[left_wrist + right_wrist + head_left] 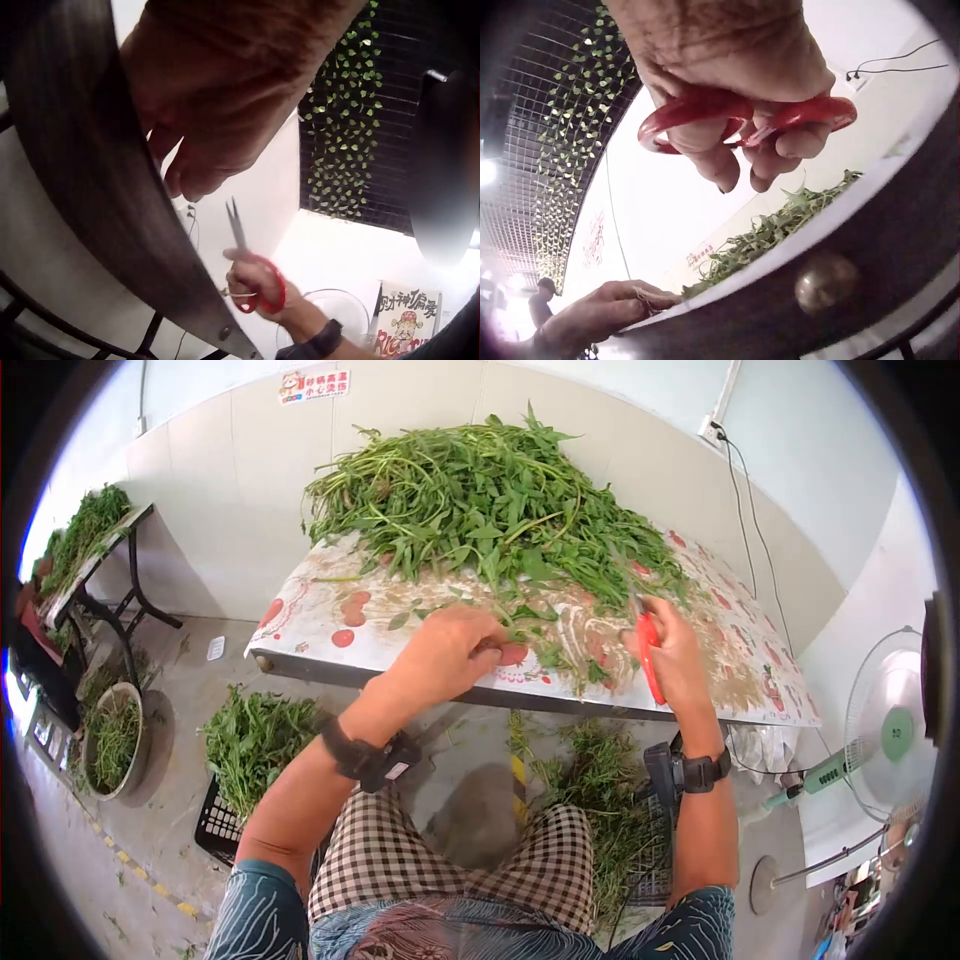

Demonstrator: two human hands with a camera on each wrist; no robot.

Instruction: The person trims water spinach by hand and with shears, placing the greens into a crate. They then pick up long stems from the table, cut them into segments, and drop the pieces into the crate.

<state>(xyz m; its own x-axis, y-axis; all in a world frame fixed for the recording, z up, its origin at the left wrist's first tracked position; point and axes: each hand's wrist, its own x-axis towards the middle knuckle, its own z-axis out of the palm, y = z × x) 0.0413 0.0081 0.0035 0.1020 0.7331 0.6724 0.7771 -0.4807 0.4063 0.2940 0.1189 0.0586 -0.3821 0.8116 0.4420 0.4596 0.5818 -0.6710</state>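
My right hand (680, 665) grips red-handled scissors (648, 650) over the right part of the table's front; their blades point toward the wall. In the left wrist view the scissors (240, 232) show their blades slightly apart. My left hand (445, 650), fingers curled, is low over the front edge of the table. Thin pale stems (654, 297) show between its thumb and fingers in the right wrist view. A big heap of leafy green stems (480, 510) covers the back of the table, with loose leaves (540, 615) in front of it.
The patterned tabletop (310, 600) is smeared with soil. Below stand a crate of greens (260, 745) at left and more greens (600, 780) at right. A basin (140, 760) and second table (95, 570) are far left; a fan (890, 730) stands right.
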